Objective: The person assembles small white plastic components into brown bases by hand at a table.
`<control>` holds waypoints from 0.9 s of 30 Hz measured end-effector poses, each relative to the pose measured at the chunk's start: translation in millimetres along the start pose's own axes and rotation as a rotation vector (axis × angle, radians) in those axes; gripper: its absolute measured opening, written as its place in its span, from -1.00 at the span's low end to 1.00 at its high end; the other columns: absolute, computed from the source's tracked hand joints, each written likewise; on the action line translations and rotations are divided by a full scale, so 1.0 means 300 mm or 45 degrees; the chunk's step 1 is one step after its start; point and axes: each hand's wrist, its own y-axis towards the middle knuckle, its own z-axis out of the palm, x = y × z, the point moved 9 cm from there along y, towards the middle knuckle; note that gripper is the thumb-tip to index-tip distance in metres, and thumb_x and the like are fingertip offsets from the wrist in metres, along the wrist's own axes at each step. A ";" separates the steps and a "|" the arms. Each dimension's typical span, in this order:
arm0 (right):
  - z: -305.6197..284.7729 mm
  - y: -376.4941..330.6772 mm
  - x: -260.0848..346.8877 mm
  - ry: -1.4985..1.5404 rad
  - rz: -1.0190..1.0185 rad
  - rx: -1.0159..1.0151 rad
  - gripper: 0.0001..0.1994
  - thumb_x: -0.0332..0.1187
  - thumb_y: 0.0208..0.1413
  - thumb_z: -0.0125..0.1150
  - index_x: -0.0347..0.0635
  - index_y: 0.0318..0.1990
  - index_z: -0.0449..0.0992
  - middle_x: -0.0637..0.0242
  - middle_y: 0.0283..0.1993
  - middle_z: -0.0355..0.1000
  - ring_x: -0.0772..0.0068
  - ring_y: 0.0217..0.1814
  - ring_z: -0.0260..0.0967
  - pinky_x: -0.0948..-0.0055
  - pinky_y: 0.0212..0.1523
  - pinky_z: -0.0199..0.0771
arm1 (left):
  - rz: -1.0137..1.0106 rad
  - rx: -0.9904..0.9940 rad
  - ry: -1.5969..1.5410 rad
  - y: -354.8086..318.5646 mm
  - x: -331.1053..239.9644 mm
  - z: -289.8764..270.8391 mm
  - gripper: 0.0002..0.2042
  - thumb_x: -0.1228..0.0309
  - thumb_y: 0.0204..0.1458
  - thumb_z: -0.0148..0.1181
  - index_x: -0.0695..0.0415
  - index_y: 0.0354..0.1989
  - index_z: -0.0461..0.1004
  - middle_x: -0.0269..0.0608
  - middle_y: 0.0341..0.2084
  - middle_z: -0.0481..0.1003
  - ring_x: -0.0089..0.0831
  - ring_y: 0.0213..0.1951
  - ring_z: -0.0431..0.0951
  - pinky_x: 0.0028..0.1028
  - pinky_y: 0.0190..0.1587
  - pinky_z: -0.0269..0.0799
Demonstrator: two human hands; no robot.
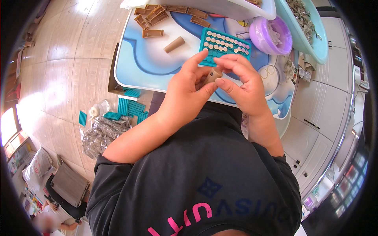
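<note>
Both hands, left hand and right hand, pinched one small tan tube between fingertips just above the teal tray of round pieces, where a loosened grip could likely drop it off the table.

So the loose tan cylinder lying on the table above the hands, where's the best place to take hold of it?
Grip the tan cylinder around its middle, coming from above with fingers on its two long sides. It lies flat and slanted on the table, clear of the teal tray, so both sides look open.
</note>
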 end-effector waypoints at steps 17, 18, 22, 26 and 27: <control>-0.015 -0.049 -0.045 0.762 -0.049 -0.344 -0.77 -0.39 0.11 0.18 -0.29 -0.12 0.40 0.40 -0.23 0.37 0.66 -0.22 0.28 0.65 -0.14 0.26 | 0.547 -0.094 0.724 -0.028 -0.151 0.039 -0.84 0.51 -0.05 0.23 0.24 -0.29 0.44 -0.08 -0.48 0.48 -0.23 -0.45 0.51 -0.44 -0.38 0.40; -0.013 -0.052 -0.058 0.803 -0.004 -0.384 -0.78 -0.39 0.12 0.17 -0.29 -0.12 0.39 0.42 -0.25 0.37 0.67 -0.23 0.27 0.65 -0.14 0.25 | 0.548 -0.087 0.724 -0.027 -0.153 0.042 -0.84 0.51 -0.05 0.23 0.24 -0.29 0.44 -0.08 -0.48 0.48 -0.23 -0.45 0.51 -0.44 -0.38 0.40; -0.016 -0.056 -0.091 0.805 0.173 -0.442 -0.80 -0.40 0.10 0.19 -0.28 -0.16 0.43 0.42 -0.30 0.36 0.64 -0.25 0.27 0.64 -0.19 0.27 | 0.179 0.021 0.504 0.020 -0.051 0.027 -0.85 0.48 0.03 0.17 0.22 -0.23 0.41 -0.16 -0.46 0.49 -0.41 -0.41 0.52 -0.47 -0.34 0.40; -0.067 -0.021 -0.030 0.098 0.032 -0.222 -0.79 -0.39 0.05 0.23 -0.24 -0.17 0.47 0.38 -0.30 0.38 0.57 -0.28 0.31 0.60 -0.24 0.31 | -0.328 0.233 -0.187 0.031 0.042 0.065 -0.73 0.43 0.17 0.01 0.23 0.01 0.31 -0.19 -0.28 0.47 -0.48 -0.28 0.50 -0.49 -0.16 0.44; -0.114 -0.007 -0.005 -0.084 0.004 -0.257 -0.81 -0.40 0.03 0.24 -0.23 -0.19 0.50 0.37 -0.30 0.40 0.54 -0.28 0.33 0.57 -0.26 0.33 | -0.381 0.236 -0.247 0.026 0.054 0.069 -0.66 0.40 0.17 0.01 0.20 0.10 0.28 -0.20 -0.29 0.47 -0.46 -0.28 0.52 -0.47 -0.17 0.46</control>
